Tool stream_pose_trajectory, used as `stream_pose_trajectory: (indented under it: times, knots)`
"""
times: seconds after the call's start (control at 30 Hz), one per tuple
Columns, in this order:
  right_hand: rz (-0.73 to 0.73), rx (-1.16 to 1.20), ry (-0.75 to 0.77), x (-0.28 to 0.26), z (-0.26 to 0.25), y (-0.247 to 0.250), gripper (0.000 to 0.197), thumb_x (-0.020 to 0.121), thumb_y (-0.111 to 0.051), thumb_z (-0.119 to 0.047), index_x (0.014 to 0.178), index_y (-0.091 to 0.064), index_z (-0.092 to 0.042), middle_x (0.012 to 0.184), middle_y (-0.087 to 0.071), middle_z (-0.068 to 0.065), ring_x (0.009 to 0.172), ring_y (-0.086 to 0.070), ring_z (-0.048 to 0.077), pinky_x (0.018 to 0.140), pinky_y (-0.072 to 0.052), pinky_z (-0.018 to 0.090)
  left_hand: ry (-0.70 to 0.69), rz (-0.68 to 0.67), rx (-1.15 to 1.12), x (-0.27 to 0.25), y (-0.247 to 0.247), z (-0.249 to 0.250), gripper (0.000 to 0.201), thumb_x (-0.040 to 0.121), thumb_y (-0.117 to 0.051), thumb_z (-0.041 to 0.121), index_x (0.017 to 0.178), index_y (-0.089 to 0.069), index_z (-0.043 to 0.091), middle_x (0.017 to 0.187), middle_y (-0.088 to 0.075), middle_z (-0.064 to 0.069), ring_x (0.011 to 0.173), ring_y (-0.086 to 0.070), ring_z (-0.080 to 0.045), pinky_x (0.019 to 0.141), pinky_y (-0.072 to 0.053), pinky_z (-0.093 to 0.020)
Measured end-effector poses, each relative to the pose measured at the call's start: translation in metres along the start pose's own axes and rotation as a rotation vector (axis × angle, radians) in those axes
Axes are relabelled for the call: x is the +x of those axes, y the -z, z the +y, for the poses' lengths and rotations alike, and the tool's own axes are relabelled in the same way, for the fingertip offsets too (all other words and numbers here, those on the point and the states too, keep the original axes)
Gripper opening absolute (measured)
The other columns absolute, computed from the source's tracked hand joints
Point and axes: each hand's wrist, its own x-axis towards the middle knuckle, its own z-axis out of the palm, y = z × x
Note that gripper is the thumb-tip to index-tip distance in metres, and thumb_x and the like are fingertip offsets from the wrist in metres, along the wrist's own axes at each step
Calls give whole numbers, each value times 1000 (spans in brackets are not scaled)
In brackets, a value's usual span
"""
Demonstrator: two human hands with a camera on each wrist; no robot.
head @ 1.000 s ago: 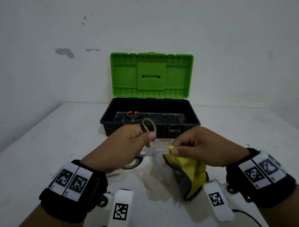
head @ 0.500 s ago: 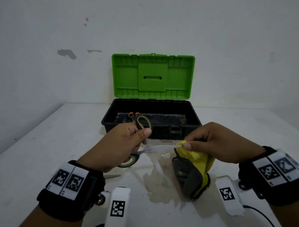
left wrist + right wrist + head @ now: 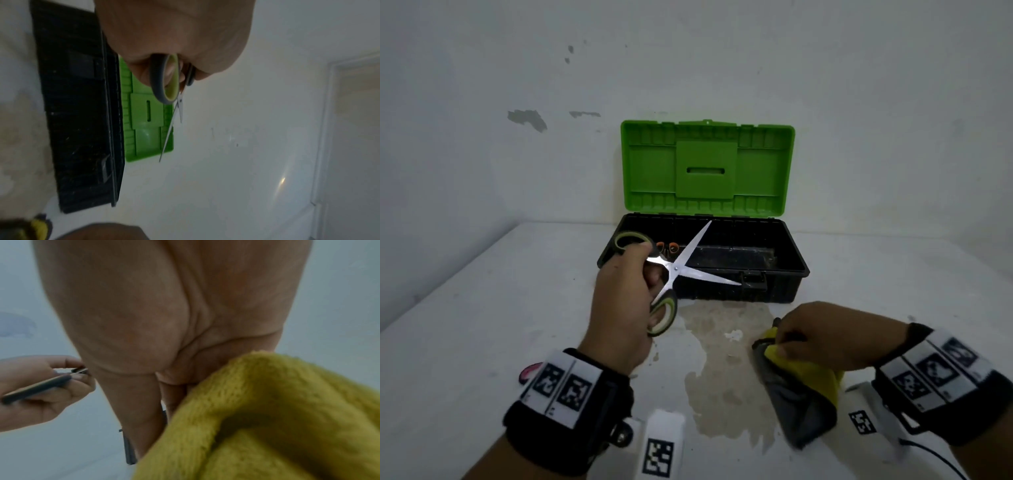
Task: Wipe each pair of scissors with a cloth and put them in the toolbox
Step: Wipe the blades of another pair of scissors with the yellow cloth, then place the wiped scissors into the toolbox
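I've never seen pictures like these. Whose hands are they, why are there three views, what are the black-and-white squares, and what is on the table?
No machine here: a person works with bare hands. The wide picture comes from a camera on the head; the other two come from cameras strapped to the wrists, and the squares are printed markers on those straps. The left hand holds scissors, blades spread, in front of the toolbox, whose green lid stands open. Orange handles of another pair show inside the box. The right hand grips a yellow and grey cloth on the white table. Something pink peeks out beside the left wrist.
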Motion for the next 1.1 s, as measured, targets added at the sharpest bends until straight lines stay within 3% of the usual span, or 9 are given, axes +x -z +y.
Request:
stream_pose_trajectory:
  times: [0.07,0.17,0.27,0.33,0.43,0.57,0.67,0.87,1.1]
  knots:
    - [9,-24,-18,1,-5,-4,26,96,-51,-46,110,-65,-29,104,-59,-15,92,-55,5,71,-39,11,28,7,-77,-5,-7,-4,23,88,-53,24,67,-46,19,61,-33,-4,40,-23,-17,47,-18,-25]
    - [214,63,15,-2,-18,-2,34,93,-54,-50,122,-58,-33,115,-56,-18,101,-54,0,84,-40,12,61,7,-152,-8,-17,-8,24,90,-50,20,67,-46,17,61,-37,-3,46,-25,-19,48,-17,-31]
    - [376,387,80,-4,-47,5,33,91,-51,-57,106,-65,-32,98,-64,-19,87,-61,-3,76,-49,16,93,25,-245,-9,-30,-11,16,90,-51,15,74,-53,15,61,-39,0,48,-34,-15,44,-25,-27]
    - [405,664,90,-1,-70,5,34,92,-51,-55,94,-68,-25,88,-68,-8,76,-68,3,69,-53,25,117,47,-272,-10,-39,-14,9,90,-53,13,84,-59,15,62,-41,1,52,-41,-13,44,-33,-25]
    - [421,925,81,7,-89,2,35,97,-51,-46,87,-68,-17,80,-70,3,66,-71,18,61,-51,34,109,28,-239,-12,-43,-18,14,90,-53,13,81,-63,19,65,-45,1,62,-47,-15,52,-41,-30]
    - [479,1130,84,15,-91,-4,22,99,-56,-26,88,-69,-13,73,-70,4,56,-65,20,52,-49,31,-4,-49,2,-16,-29,-14,17,94,-51,11,90,-67,14,74,-56,-6,70,-58,-17,57,-49,-30]
    - [557,1306,64,16,-87,-6,11,95,-62,-15,91,-71,-10,67,-67,5,48,-56,16,43,-43,26,-36,-98,154,-13,-10,-12,21,95,-54,14,92,-74,19,86,-67,-7,79,-63,-17,61,-50,-30]
    - [660,1415,37,28,-84,-7,8,91,-67,-12,94,-72,-6,61,-63,6,39,-45,13,38,-37,23,-151,-163,305,-14,11,-15,20,91,-68,13,102,-76,26,87,-76,7,67,-63,-2,51,-47,-23]
    - [806,1413,50,44,-105,-21,6,92,-66,-14,93,-71,-12,65,-65,8,44,-44,15,40,-38,24,-172,-65,218,-14,3,-28,19,92,-65,6,99,-74,22,87,-74,-3,68,-65,-9,57,-53,-22]
